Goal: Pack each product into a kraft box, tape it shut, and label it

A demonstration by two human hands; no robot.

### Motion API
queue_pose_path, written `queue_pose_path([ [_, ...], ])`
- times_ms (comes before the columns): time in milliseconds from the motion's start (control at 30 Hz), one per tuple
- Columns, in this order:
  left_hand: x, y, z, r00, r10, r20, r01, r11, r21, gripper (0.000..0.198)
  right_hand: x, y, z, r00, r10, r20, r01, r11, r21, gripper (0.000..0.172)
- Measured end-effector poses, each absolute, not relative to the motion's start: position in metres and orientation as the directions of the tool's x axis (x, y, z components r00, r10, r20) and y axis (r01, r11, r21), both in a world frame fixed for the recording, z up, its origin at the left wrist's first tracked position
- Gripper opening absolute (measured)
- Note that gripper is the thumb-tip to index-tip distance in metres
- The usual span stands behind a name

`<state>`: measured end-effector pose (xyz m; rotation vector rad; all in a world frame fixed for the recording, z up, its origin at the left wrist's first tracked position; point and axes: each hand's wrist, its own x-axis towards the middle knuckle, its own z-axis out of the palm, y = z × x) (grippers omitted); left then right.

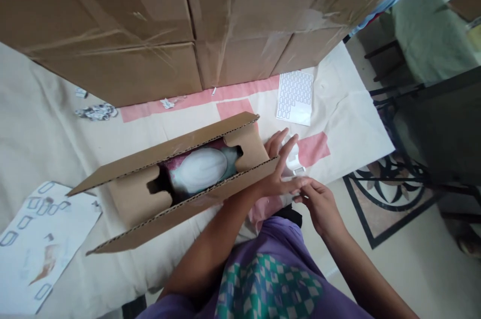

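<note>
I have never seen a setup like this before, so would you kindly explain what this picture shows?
Of course. There is no machine here: a person works with two bare hands, seen from a camera worn on the head, looking forward and down.

A pale cloth with pink patches covers the surface. On it lies an open cardboard box with a pale oval item inside. Around it are a label sheet, a larger printed paper and crumpled scraps; big cartons stand behind.

The left hand, fingers spread, is at the box's right end. The right hand's fingertips meet its thumb; whether they hold something tiny, I cannot tell.
</note>
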<state>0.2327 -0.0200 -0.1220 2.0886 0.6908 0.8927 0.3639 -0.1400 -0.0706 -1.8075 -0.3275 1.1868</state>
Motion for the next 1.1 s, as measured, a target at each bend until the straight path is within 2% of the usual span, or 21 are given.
queue_pose_path([
  [233,0.250,-0.042,-0.122,0.491,0.799,0.346,0.322,-0.536,0.781,0.086,0.363,-0.140,-0.075,0.505,0.623,-0.597,-0.257,-0.553,-0.793,0.039],
  [467,0.248,-0.038,-0.115,0.454,0.834,0.312,0.337,-0.485,0.807,0.083,0.367,-0.142,-0.083,0.506,0.624,-0.595,-0.257,-0.550,-0.795,0.041],
  [733,0.250,-0.038,-0.114,0.470,0.853,0.227,0.387,-0.430,0.816,0.092,0.368,-0.137,-0.083,0.488,0.610,-0.625,-0.291,-0.561,-0.775,0.042],
  [1100,0.250,-0.037,-0.114,0.470,0.851,0.233,0.380,-0.434,0.817,0.093,0.369,-0.136,-0.081,0.455,0.631,-0.628,-0.290,-0.562,-0.775,0.041],
])
